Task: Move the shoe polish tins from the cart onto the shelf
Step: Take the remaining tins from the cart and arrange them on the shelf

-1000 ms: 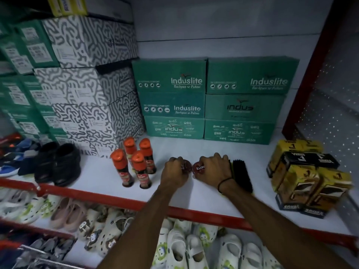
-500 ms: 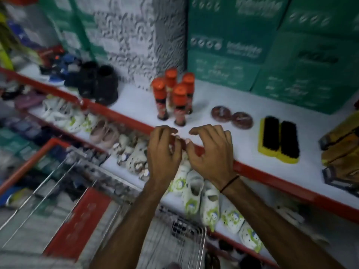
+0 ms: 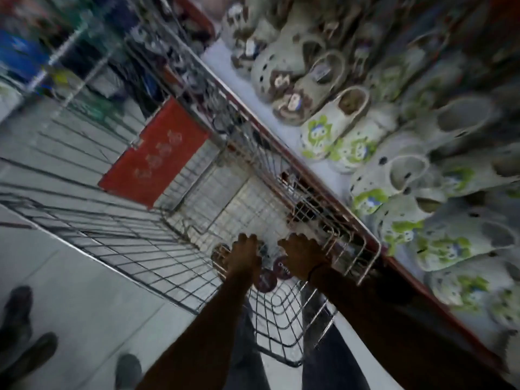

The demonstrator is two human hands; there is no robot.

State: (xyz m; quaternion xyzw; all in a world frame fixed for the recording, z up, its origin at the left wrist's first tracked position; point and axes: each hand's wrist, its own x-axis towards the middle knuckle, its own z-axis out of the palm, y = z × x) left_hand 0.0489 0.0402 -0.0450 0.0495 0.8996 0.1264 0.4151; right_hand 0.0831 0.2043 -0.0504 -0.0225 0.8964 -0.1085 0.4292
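The view is blurred and looks down into a wire cart. Several round dark shoe polish tins lie on its floor at the near end, one between my wrists, another next to my right wrist. My left hand reaches down among them, fingers pointing into the basket and covering part of a tin. My right hand is lowered beside it near the cart's right wall. The blur hides whether either hand grips a tin. The upper shelf with the placed tins is out of view.
A red plate hangs on the cart's far end. To the right, a red-edged lower shelf carries rows of white clogs with green prints. Dark shoes stand on the pale floor at the left.
My head has tipped down from the shelf to the cart. Both hands, empty after leaving two tins on the shelf, have dropped from the shelf edge into the basket among the tins.
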